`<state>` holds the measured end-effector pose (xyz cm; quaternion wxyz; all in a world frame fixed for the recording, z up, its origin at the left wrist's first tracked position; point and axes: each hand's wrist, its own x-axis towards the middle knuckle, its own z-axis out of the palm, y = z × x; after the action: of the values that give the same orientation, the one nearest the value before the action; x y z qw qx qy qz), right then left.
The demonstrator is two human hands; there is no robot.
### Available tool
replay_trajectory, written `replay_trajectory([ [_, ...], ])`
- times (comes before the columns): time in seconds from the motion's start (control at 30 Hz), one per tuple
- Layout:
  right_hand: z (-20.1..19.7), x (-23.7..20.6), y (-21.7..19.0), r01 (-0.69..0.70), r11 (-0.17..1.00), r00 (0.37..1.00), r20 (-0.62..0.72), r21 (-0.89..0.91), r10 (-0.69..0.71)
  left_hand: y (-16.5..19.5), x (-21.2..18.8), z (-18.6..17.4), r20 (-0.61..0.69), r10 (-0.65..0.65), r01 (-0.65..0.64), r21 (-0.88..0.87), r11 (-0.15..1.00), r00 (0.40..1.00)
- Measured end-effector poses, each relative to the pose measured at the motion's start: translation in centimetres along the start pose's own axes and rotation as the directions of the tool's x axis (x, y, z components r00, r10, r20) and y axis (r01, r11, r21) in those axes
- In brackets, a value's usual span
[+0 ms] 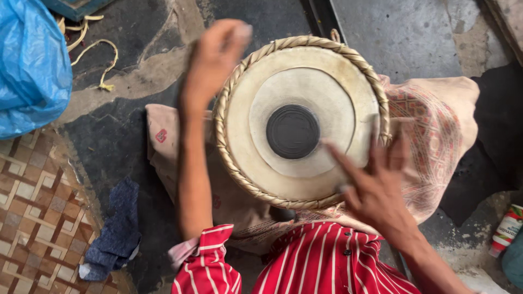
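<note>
Head view, looking straight down. A hand drum (297, 128) stands upright with its head facing the camera: pale skin, a lighter inner ring, a black round patch at the centre, and a braided tan hoop around the rim.

Left hand (213, 60): lies on the far-left rim of the drum, on the braided hoop. Its fingers (239, 31) are held together and curve over the edge; motion blur hides whether they grip the hoop or only rest on it. The forearm runs down the left side of the drum, bare from a rolled red-and-white striped sleeve (210, 261).

Right hand (376, 182): over the near-right part of the drumhead. Its fingers (340, 158) are spread apart and hold nothing; the index finger points toward the black patch and its tip lies on or just above the pale skin. Blur prevents telling contact. The black patch sits just beyond that fingertip.

The drum sits on a beige patterned cloth (436, 125) spread on a dark stone floor (114, 141).

Left of the left fingers, well apart: a blue plastic bag (30, 60). Near the left elbow: a dark blue rag (117, 231). Right of the right hand, at the frame edge: a small red-and-white container (506, 228).
</note>
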<state>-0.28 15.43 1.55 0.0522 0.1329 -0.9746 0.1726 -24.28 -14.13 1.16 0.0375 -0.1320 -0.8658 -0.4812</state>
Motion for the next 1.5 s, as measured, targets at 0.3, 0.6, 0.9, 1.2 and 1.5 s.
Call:
replay_trajectory([
  [0.3,-0.8,3.9,-3.1,0.194,0.981,0.965,0.182,-0.002,-0.191,2.1,-0.5,3.4,0.121,0.152,-0.162,0.074,0.984,0.981],
  [0.6,-1.2,6.7,-2.7,0.196,0.978,0.966,0.185,-0.065,-0.181,1.7,-0.5,4.1,0.104,0.183,-0.197,0.139,0.971,0.978],
  [0.9,-1.5,3.9,-3.1,0.129,0.992,0.972,0.199,-0.001,-0.126,1.8,-0.3,4.1,0.094,0.166,-0.179,0.148,0.973,0.982],
  [1.2,-1.0,6.7,-3.2,0.217,0.969,0.958,0.214,-0.117,-0.189,1.6,-0.3,4.3,0.089,0.156,-0.169,0.164,0.972,0.984],
  [1.5,0.3,3.2,-3.0,0.049,0.999,0.998,0.028,0.022,-0.05,2.3,-0.8,4.7,0.021,0.099,-0.101,0.218,0.971,0.995],
])
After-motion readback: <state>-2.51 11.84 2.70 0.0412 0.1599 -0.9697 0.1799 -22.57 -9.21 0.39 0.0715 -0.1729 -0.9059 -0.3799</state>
